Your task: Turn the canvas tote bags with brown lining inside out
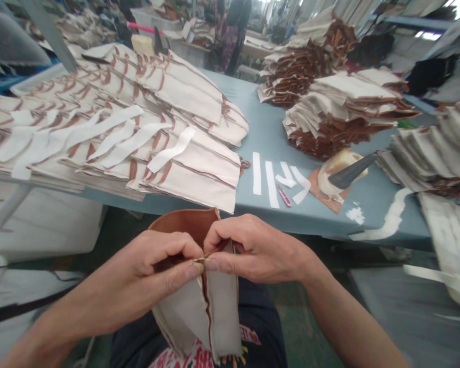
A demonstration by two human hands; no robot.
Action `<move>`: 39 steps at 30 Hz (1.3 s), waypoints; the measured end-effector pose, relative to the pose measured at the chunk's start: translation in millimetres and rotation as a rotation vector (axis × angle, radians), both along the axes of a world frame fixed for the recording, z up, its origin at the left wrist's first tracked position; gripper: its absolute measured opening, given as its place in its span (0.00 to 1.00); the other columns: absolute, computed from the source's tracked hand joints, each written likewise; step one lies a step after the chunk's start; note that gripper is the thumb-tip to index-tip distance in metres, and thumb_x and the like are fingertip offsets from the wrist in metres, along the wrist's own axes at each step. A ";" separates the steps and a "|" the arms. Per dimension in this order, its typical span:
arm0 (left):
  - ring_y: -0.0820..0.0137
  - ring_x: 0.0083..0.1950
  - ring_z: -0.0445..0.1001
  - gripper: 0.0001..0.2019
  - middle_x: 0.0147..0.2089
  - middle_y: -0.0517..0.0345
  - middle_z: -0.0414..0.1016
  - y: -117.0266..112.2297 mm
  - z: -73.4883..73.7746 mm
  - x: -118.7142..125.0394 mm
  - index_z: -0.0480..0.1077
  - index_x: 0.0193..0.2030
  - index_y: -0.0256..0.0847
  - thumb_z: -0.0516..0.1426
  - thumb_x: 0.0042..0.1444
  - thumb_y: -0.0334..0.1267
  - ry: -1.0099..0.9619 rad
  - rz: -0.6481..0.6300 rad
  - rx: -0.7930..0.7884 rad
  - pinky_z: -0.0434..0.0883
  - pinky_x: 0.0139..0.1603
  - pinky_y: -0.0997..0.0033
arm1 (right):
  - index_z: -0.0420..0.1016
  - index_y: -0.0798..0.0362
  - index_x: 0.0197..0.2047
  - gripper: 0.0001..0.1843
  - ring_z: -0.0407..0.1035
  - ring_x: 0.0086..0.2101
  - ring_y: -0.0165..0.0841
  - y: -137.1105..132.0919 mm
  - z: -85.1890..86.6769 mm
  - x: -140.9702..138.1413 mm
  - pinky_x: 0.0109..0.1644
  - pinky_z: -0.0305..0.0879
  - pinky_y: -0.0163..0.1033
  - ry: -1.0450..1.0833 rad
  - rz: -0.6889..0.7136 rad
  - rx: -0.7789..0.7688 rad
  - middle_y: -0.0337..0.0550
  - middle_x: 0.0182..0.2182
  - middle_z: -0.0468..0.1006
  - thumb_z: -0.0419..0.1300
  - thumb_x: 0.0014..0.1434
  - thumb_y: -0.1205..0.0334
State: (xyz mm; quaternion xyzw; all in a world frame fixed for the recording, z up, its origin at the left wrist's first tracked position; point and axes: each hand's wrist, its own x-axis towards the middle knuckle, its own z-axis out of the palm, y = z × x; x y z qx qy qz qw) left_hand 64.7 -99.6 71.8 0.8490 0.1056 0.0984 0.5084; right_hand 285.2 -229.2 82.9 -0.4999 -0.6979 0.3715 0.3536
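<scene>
We had this little pink tool (284, 196) on the blue table (260, 130), white strips (272, 184) right beside it, some cone-tipped pot (325, 180) to its right, loads of cream pieces (201, 176) left of it, brown-edged stacks (329, 110) behind.

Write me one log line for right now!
left hand: pinching cream piece at top edge | right hand: pinching same edge | blue table ahead: white strips, stacked cream pieces

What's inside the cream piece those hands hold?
A brown inner surface shows at the top of the cream piece. The left hand and right hand partly cover the opening; anything deeper is hidden.
</scene>
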 end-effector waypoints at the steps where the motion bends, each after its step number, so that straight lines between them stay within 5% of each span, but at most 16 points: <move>1: 0.77 0.29 0.76 0.13 0.30 0.70 0.80 0.7 2.2 -1.7 0.81 0.36 0.47 0.59 0.74 0.39 -0.006 -0.012 0.054 0.69 0.30 0.85 | 0.80 0.54 0.42 0.07 0.72 0.32 0.28 -0.6 1.0 -1.5 0.39 0.64 0.33 -0.019 -0.009 0.013 0.37 0.35 0.83 0.68 0.74 0.62; 10: 0.78 0.27 0.72 0.10 0.30 0.70 0.74 -7.3 5.7 -7.4 0.75 0.38 0.45 0.55 0.69 0.28 -0.192 0.117 0.510 0.66 0.31 0.79 | 0.74 0.53 0.31 0.08 0.65 0.28 0.29 -1.3 3.0 -31.4 0.36 0.54 0.37 -0.324 -0.201 0.103 0.35 0.26 0.77 0.64 0.63 0.69; 21: 0.72 0.28 0.77 0.18 0.30 0.63 0.76 -10.2 -0.7 -11.1 0.68 0.34 0.45 0.49 0.80 0.29 -0.325 0.092 0.843 0.70 0.29 0.70 | 0.74 0.53 0.31 0.05 0.61 0.25 0.24 0.3 -8.7 -37.4 0.34 0.52 0.33 -0.108 -0.252 0.140 0.30 0.24 0.70 0.60 0.58 0.69; 29: 0.68 0.30 0.78 0.15 0.33 0.63 0.78 -0.4 -15.9 -21.5 0.70 0.43 0.45 0.48 0.82 0.30 -0.346 0.036 1.064 0.72 0.34 0.66 | 0.75 0.53 0.31 0.05 0.65 0.27 0.27 9.7 0.0 -42.1 0.34 0.49 0.36 -0.240 -0.200 0.019 0.34 0.26 0.76 0.63 0.59 0.68; 32: 0.70 0.31 0.79 0.14 0.34 0.62 0.79 3.6 -14.4 -22.1 0.69 0.41 0.45 0.50 0.80 0.29 -0.335 0.044 0.996 0.72 0.34 0.69 | 0.74 0.53 0.30 0.06 0.63 0.26 0.26 12.8 -3.1 -44.3 0.34 0.51 0.35 -0.230 -0.198 0.013 0.33 0.25 0.75 0.63 0.60 0.69; 39: 0.77 0.21 0.71 0.11 0.23 0.70 0.73 0.1 4.6 -15.8 0.72 0.31 0.45 0.54 0.65 0.33 -0.090 0.189 0.454 0.65 0.22 0.81 | 0.72 0.52 0.32 0.08 0.68 0.28 0.30 12.3 -12.8 -43.2 0.35 0.54 0.36 -0.287 -0.155 0.151 0.37 0.26 0.78 0.59 0.65 0.68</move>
